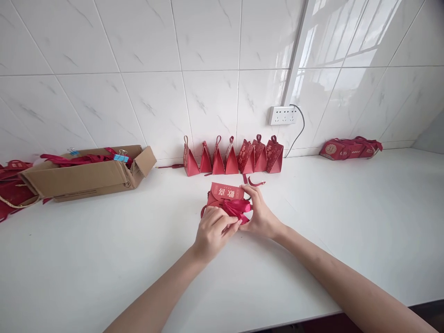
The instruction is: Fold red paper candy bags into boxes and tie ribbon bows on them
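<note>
A small red gift box [227,190] with gold characters, upside down to me, lies on the white table in front of me. A shiny crimson ribbon [237,206] forms loops across its near side. My left hand [215,227] is closed at the ribbon, fingertips pinched at its lower end. My right hand [260,212] grips the right side of the box, thumb and fingers spread around its edge. The fingers hide part of the box's near side. Just beyond the box lies a short dark-red strap [255,182].
Several red triangular boxes [218,159] with loops stand along the tiled wall. At left is a cardboard box [76,180] of ribbons with blue binder clips [120,157], beside a red bag [14,189]. Bundled red packaging [350,149] lies far right, past the power strip [283,115].
</note>
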Demonstrator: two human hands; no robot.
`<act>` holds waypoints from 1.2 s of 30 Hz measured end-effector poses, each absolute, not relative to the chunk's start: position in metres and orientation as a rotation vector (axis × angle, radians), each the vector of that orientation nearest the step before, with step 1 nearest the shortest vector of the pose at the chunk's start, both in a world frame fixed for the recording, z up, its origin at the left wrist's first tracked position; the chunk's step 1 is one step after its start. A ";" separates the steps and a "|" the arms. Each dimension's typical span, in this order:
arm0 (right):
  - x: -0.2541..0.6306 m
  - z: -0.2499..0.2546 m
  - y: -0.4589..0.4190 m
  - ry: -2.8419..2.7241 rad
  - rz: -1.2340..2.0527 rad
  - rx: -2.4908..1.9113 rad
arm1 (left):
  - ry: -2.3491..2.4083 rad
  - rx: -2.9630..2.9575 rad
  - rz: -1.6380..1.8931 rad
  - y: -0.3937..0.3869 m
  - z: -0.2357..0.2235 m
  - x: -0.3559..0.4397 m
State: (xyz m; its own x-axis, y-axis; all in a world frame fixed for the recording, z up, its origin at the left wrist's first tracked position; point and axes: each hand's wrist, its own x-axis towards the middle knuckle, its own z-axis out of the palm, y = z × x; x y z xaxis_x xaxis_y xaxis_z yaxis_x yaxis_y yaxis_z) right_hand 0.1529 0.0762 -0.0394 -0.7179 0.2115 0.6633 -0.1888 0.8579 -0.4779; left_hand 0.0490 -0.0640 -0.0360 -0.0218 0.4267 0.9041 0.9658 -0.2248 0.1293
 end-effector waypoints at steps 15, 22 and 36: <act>0.158 -0.026 0.092 -1.903 1.505 -0.216 | -2.407 -0.912 -1.877 -0.054 -0.043 -0.017; 0.155 -0.022 0.087 -1.044 2.664 -0.123 | -2.525 -1.142 -1.672 -0.055 -0.048 -0.016; 0.153 -0.014 0.053 -1.395 2.409 -0.145 | -2.378 -1.392 -1.377 -0.065 -0.037 -0.008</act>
State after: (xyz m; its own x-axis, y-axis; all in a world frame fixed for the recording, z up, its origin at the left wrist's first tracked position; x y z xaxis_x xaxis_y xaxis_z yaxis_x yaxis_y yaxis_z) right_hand 0.1535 0.0530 -0.0140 -0.9327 0.3501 0.0862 -0.2491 -0.4529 -0.8561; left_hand -0.0075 -0.0649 -0.0374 -0.5901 0.6695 0.4512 0.7247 0.1929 0.6616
